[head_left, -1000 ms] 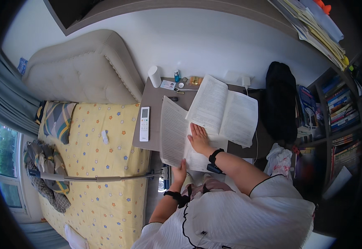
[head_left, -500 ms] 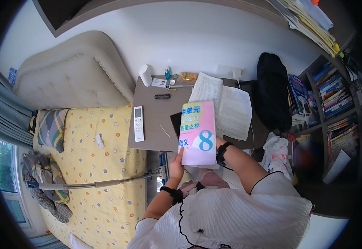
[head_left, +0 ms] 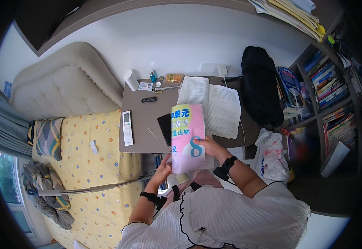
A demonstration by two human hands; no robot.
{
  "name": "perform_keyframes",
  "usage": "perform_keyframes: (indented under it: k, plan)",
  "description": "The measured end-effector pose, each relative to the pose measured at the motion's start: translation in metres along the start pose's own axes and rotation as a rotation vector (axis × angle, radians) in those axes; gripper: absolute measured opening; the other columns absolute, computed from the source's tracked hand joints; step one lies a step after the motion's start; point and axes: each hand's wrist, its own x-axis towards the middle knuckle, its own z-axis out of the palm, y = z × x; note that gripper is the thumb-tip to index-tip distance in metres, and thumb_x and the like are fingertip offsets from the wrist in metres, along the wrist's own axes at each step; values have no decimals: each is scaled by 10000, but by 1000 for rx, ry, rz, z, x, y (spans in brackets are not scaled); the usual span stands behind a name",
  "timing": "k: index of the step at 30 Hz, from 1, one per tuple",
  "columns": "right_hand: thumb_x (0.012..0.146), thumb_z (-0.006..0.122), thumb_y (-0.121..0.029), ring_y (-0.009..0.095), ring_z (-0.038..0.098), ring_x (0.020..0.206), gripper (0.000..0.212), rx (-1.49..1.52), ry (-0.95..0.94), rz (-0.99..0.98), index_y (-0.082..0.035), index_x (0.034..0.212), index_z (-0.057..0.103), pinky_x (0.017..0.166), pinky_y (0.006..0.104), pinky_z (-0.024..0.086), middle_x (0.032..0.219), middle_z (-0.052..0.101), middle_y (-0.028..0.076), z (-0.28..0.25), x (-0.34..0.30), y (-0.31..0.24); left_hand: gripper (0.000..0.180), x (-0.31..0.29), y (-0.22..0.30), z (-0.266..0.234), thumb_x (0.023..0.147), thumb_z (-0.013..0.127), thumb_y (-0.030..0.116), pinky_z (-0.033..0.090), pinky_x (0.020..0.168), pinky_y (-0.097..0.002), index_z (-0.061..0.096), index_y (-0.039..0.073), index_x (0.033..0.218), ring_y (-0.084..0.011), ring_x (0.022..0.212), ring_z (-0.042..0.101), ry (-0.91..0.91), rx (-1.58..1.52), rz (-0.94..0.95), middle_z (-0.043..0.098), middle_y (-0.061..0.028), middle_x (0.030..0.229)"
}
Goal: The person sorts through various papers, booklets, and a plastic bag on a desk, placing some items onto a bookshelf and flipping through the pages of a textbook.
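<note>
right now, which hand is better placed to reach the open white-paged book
Probably the right hand: it grips the pink-and-yellow paper booklet by its right edge, close to the open white-paged book. The left hand is farther away.

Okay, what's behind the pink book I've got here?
Left of the pink book, part of a flat black object shows; past its top, the open book. Their covered parts, and anything wholly behind it, can't be seen.

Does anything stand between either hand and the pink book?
Nothing visible does. The right hand grips the pink book by its right edge; the left hand is at its lower left edge. The open booklet lies beyond it.
</note>
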Motion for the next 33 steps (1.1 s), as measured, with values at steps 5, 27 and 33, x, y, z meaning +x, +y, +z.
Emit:
perform_keyframes:
  k: [5,27,33]
  plan:
    - [850,633,-186,139,587,951,372,-79,-343,247,-9,1169,561,838,278,469,1065,618,52,9,2,15,912,34,0,-5,780,363,739,351,1011,-455,271,93,1418,-265,1221,456,-84,-217,-254,438,-115,1365]
    - [934,420,-478,279,567,1021,526,-1003,-264,-242,-27,1183,532,882,357,429,1097,597,187,103,20,44,905,39,-22,7,764,350,780,431,956,-408,424,58,1305,-273,1101,530,255,-644,134,533,-136,1229]
    - [911,495,-415,322,569,1014,455,-870,-68,-444,-13,1113,559,916,377,423,1045,604,192,58,37,38,1088,-6,-12,3,665,334,867,260,1078,-454,259,96,1429,-289,1291,345,361,-718,91,353,-83,1429]
